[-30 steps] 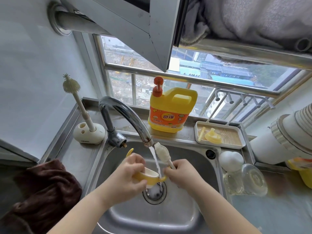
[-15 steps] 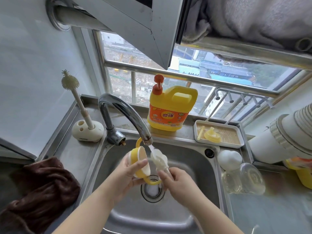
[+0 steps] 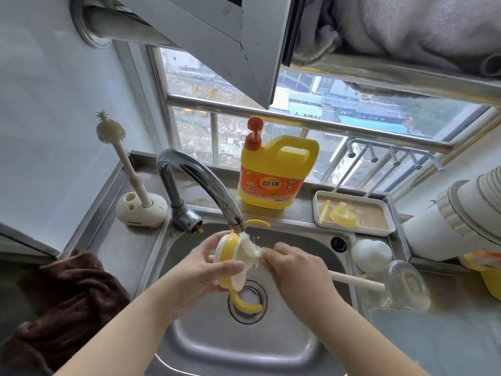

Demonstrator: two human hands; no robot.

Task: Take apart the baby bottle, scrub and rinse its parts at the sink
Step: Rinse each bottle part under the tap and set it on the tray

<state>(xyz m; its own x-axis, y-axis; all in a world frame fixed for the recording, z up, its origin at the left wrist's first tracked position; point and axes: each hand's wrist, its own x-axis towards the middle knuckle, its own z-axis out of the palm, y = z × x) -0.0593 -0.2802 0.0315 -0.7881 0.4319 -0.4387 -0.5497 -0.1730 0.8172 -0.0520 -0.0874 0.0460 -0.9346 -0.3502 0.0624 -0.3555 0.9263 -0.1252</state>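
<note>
Head view, looking down into a steel sink (image 3: 320,248). The left hand (image 3: 202,270) is closed around the yellow bottle collar (image 3: 230,257), thumb across its front, holding it on edge directly under the spout of the tap (image 3: 208,185) and above the drain (image 3: 248,298). One curved yellow handle (image 3: 244,302) of the collar hangs down over the drain; the other (image 3: 259,222) points up behind the spout. The right hand (image 3: 295,270) is clenched around the white brush (image 3: 250,248), close to its head; the pale shaft (image 3: 355,280) runs out to the right past the hand. The brush head is pressed into the open side of the collar. Water seems to fall from the spout onto the brush, though the stream is hard to make out.

On the counter to the right of the basin lie a clear glass bottle (image 3: 404,283) on its side and, just behind it, a white rounded cap (image 3: 371,255). A small tray (image 3: 385,229) on the back ledge holds a yellow teat (image 3: 343,218) and a yellow straw (image 3: 324,211). A yellow detergent jug (image 3: 276,175) with a red pump stands behind the tap. At left, a spiky brush (image 3: 111,131) stands upright in a white holder (image 3: 141,210), and a brown towel (image 3: 67,302) lies bunched beside the basin.
</note>
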